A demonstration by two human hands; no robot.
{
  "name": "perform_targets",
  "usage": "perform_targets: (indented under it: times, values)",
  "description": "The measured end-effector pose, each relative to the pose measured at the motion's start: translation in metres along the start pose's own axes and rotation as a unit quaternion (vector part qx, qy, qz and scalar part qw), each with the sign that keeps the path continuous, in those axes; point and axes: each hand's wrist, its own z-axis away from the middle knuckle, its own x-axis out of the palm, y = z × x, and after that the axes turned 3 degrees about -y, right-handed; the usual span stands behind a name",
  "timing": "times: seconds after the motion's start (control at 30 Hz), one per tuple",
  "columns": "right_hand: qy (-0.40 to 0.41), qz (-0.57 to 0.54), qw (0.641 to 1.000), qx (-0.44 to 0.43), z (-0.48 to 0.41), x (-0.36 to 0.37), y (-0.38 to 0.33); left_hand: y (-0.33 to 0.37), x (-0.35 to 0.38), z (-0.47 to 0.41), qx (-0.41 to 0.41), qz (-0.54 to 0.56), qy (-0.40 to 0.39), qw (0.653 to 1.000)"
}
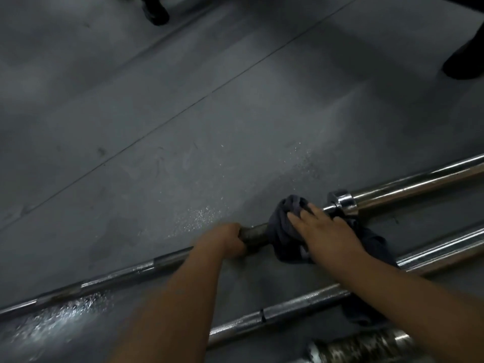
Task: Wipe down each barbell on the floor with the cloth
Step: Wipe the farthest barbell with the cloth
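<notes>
A chrome barbell [120, 276] lies slanted across the grey floor, its collar [341, 203] and sleeve running up to the right. My left hand [225, 241] grips its shaft just left of a dark grey cloth [281, 226]. The cloth is bunched around the shaft beside the collar. My right hand [324, 231] presses on the cloth with the fingers stretched out over it. A second barbell [288, 306] lies parallel, nearer to me, partly under my right forearm and the cloth's trailing end. The rusty end of a third bar [366, 345] shows at the bottom edge.
Wet droplets glisten on the floor [204, 217] behind the first bar and at the lower left [60, 320]. Dark shoes of other people stand at the top left [155, 10] and at the top right [463, 61]. Floor seams run diagonally.
</notes>
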Motion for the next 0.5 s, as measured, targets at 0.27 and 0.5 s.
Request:
perform_targets:
  times: [0.27,0.5]
  values:
    - [0.057,0.002,0.998,-0.002,0.007,0.012,-0.020,0.006,-0.004,-0.004,0.015,-0.043,-0.039,0.998]
    - [0.069,-0.020,0.990,0.120,0.015,0.023,-0.011,0.008,0.043,0.013,-0.022,-0.130,0.208,0.969]
